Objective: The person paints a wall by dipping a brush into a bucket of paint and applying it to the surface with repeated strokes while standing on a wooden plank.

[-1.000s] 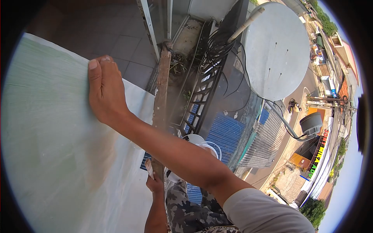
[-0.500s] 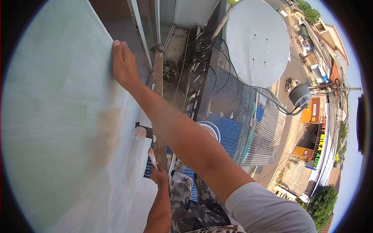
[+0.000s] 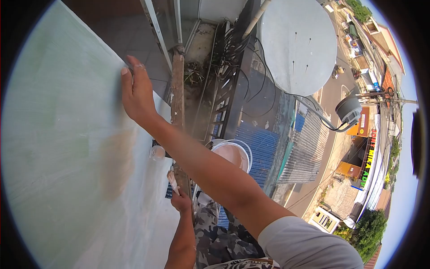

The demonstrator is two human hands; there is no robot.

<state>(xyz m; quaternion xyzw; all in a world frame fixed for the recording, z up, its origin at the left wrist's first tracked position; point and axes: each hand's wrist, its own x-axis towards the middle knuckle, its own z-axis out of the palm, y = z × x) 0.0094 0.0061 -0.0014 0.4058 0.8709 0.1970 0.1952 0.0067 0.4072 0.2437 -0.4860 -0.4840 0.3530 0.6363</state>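
Observation:
My right hand (image 3: 139, 96) reaches across to the edge of a pale green and white wall (image 3: 58, 116). Its thumb lies against the wall's face, with the fingers bent round the edge and partly hidden. Lower down, my left hand (image 3: 181, 202) is closed round the handle of a paintbrush (image 3: 173, 181), whose bristles point away from me. A small clear cup (image 3: 157, 153) with pale contents sits just beyond the brush. Partly behind my right forearm is a white bucket (image 3: 242, 158) holding pinkish-beige paint.
A weathered narrow ledge (image 3: 178, 89) runs beside the wall. Further right are a black railing (image 3: 222, 96), tangled cables, a large satellite dish (image 3: 298, 49) and a lamp (image 3: 348, 110). Blue corrugated roofing (image 3: 260, 150) and a street lie below.
My right hand has slid down along the wall's edge, slightly left. The bucket now shows more from behind my forearm. My left hand still holds the brush in nearly the same place.

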